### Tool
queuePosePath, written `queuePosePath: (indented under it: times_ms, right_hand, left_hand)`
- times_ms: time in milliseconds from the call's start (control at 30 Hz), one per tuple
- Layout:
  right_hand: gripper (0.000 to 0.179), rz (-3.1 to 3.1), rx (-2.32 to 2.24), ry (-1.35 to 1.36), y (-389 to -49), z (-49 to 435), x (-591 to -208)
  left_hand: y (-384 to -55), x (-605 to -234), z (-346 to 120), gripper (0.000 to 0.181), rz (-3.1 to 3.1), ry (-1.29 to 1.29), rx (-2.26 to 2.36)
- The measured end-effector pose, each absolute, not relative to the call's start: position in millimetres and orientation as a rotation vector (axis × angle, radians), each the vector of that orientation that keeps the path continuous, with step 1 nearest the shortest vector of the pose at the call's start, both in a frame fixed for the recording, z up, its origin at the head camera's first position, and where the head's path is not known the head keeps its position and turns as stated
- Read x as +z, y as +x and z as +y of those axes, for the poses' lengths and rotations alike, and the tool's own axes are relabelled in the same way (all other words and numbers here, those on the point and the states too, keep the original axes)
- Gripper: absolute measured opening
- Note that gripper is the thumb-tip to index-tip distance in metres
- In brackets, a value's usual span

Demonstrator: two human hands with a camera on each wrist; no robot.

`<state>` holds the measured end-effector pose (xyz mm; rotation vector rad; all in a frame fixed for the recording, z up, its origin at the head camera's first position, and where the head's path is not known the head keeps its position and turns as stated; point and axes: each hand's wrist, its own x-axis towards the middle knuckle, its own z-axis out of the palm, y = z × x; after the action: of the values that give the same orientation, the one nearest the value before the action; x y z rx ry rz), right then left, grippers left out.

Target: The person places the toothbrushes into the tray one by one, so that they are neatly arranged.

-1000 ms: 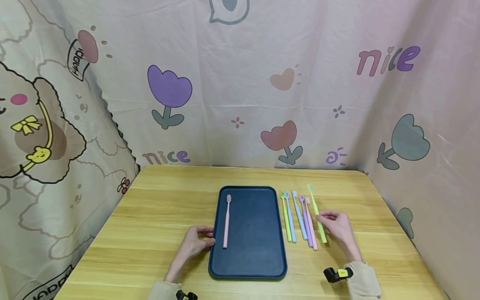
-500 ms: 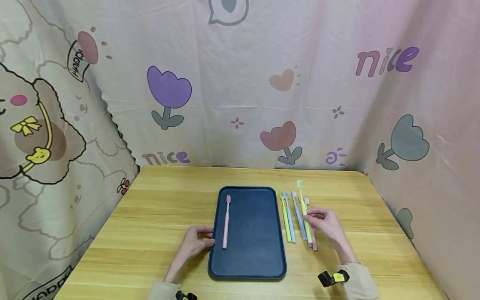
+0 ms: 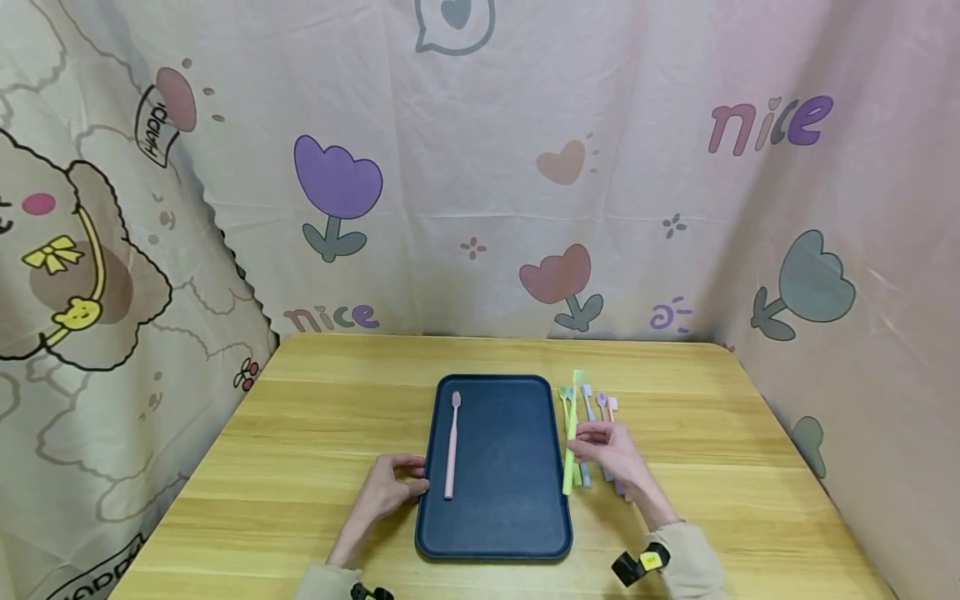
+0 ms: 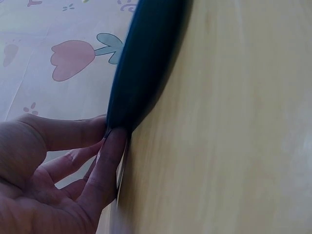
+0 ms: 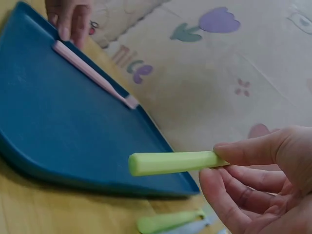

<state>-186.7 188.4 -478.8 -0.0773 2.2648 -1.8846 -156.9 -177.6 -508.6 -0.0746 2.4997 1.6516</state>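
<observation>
My right hand (image 3: 613, 454) pinches a yellow-green toothbrush (image 3: 571, 458) between thumb and fingers, holding it raised over the right rim of the dark blue tray (image 3: 495, 533). The toothbrush handle (image 5: 165, 163) points toward the tray in the right wrist view; its bristle end is out of that frame. At the tray's left rim, my left hand (image 3: 390, 486) grips the edge with thumb and fingertips, as the left wrist view also shows on the tray (image 4: 146, 63). A pink toothbrush (image 3: 452, 454) lies lengthwise inside the tray along its left side.
Right of the tray, several toothbrushes lie side by side on the wooden table (image 3: 720, 433), partly hidden by my right hand: another green toothbrush (image 3: 563, 398), a blue toothbrush (image 3: 588, 396) and a purple toothbrush (image 3: 602, 402) among them. A printed curtain (image 3: 465, 167) hangs behind the table.
My right hand has carried the yellow-green toothbrush leftward, over the row of toothbrushes, to the tray's right rim. The left hand and tray have stayed in place.
</observation>
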Motion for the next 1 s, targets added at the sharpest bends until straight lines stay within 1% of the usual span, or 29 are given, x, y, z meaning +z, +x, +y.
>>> queuePosePath:
  times_ms: [500,1000]
  right_hand:
    - [0.027,2.157,-1.912,-0.181,-192.6,135.8,-491.2]
    - [0.028,2.076,-1.893,-0.27,-199.3,102.1,-500.7]
  left_hand:
    - [-155.9,-509.2,-178.7,0.035,2.48,-0.06,1.659]
    - [-156.1,-510.0,-179.9,0.037,2.478,-0.026,1.669]
